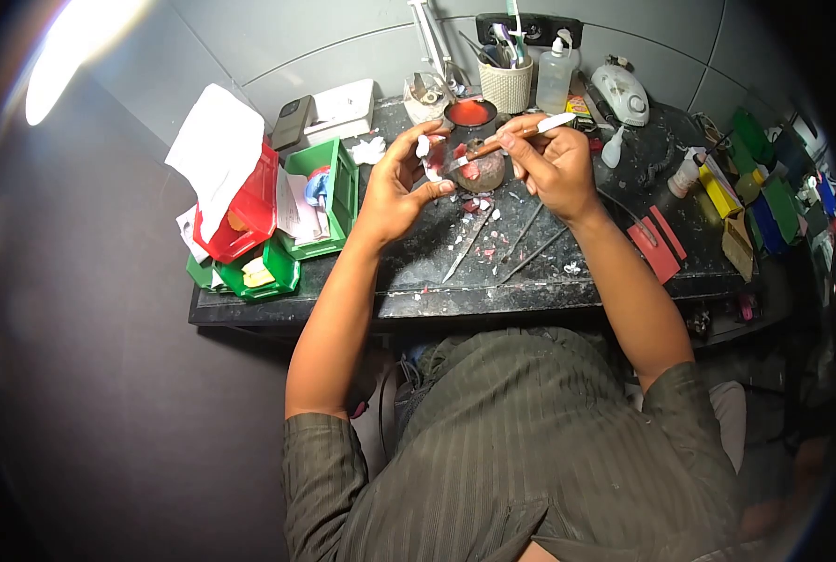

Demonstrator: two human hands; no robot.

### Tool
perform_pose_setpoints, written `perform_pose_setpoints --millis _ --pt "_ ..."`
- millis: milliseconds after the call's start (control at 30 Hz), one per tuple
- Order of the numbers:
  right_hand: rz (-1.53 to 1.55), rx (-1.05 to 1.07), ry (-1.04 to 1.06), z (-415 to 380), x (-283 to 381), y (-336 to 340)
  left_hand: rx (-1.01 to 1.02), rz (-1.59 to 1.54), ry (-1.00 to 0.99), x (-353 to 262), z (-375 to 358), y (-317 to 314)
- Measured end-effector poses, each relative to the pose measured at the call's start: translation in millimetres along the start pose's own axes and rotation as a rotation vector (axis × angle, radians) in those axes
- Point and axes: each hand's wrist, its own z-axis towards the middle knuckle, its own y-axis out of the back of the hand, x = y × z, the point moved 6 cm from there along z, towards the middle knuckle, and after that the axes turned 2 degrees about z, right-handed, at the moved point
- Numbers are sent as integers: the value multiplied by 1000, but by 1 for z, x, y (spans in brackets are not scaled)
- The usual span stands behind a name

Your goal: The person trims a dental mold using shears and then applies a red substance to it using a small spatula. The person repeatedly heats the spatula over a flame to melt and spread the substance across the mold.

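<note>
Between the thumb and fingers of my left hand (397,192) is a small white and red piece (431,157), held upright above the bench. My right hand (557,171) grips a brown-handled tool (499,145) with a white end pointing up to the right. The tool's metal tip touches or nearly touches the piece. Behind the tool, a round stone-like object (483,171) with red bits stands on the bench. A dark dish of red material (469,113) lies just beyond it. Several thin metal tools (468,245) rest below my hands among white and red scraps.
Green bins (345,201) and a red bin (266,201) with papers stand at the left. A phone (292,123) lies behind them. At the back are a woven cup (506,87) of brushes and a clear bottle (554,80). Red sheets (655,251) lie at the right.
</note>
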Motion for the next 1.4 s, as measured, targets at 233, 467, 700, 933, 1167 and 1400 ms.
perform_pose_setpoints --millis 233,467,700,933,1167,1400 --pt "4 49 19 -1 3 -7 5 42 12 0 0 -1" --pt "-16 73 4 -1 6 -2 -4 35 15 -3 -1 0" --pt "0 82 17 -1 4 -6 5 3 14 1 -1 0" --pt "18 79 19 -1 2 2 10 -40 10 -3 0 0" --pt "18 104 23 -1 4 1 6 -86 21 1 -1 0" --pt "-4 82 18 -2 4 -5 48 23 45 -3 -2 -5"
